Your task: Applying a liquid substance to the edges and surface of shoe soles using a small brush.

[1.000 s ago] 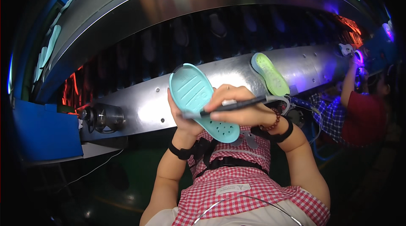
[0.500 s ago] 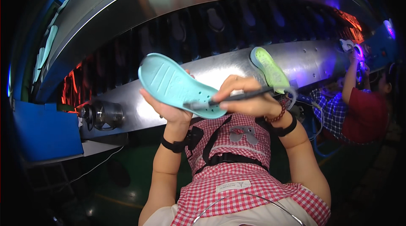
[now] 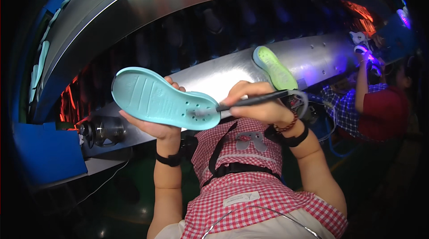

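Observation:
A turquoise shoe sole (image 3: 152, 94) lies tilted across my left hand (image 3: 154, 128), its hollow inner face with ridges and small holes toward me. The palm supports it from beneath, and some fingertips show past its far edge. My right hand (image 3: 263, 105) is closed round the black handle of a brush (image 3: 254, 99). Its blurred tip is over the holed end of the sole; whether it touches there I cannot tell. From the handle's back end a pale tube (image 3: 304, 100) curves down past my right wrist.
A second sole, yellow-green with a blue edge (image 3: 276, 70), lies on the metal ledge (image 3: 225, 67). Beyond it runs a dark conveyor (image 3: 214, 29) with dim soles. A glass jar (image 3: 109, 130) stands left, near a blue box (image 3: 51, 154). A co-worker (image 3: 380, 109) works at the right.
The turquoise sole and my left hand have moved left. The brush tip has shifted slightly left, still over the sole's holed end. The surroundings have shifted a little left in view.

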A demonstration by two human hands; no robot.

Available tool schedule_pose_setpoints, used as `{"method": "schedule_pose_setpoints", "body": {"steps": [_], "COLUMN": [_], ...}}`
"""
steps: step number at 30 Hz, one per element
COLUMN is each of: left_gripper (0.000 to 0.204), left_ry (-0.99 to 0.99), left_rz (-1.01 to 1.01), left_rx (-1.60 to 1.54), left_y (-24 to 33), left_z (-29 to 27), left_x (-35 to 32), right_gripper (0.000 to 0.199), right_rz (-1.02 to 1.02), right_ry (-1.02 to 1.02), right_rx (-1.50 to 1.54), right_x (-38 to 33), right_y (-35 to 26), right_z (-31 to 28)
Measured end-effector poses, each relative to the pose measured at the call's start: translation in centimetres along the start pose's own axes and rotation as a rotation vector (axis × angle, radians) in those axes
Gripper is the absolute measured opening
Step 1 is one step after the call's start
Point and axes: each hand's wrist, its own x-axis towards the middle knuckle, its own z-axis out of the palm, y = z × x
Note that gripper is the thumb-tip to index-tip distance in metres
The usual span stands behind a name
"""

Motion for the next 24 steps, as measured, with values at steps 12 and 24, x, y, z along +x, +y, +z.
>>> {"method": "schedule_pose_setpoints", "body": {"steps": [12, 24], "left_gripper": [0.080, 0.077], "left_ry": [0.156, 0.029], "left_rz": [-0.011, -0.071], "left_rx": [0.124, 0.115], "left_y": [-1.0, -0.6], "left_z": [0.4, 0.7], "left_x": [-0.3, -0.5], "right_gripper": [0.020, 0.020], "right_rz": [0.051, -0.069], "right_ry": [-0.107, -0.183], "right_rx": [0.035, 0.101], "right_x": [-1.4, -1.9], "right_y": [2.8, 3.3], "right_z": [0.4, 0.3]}}
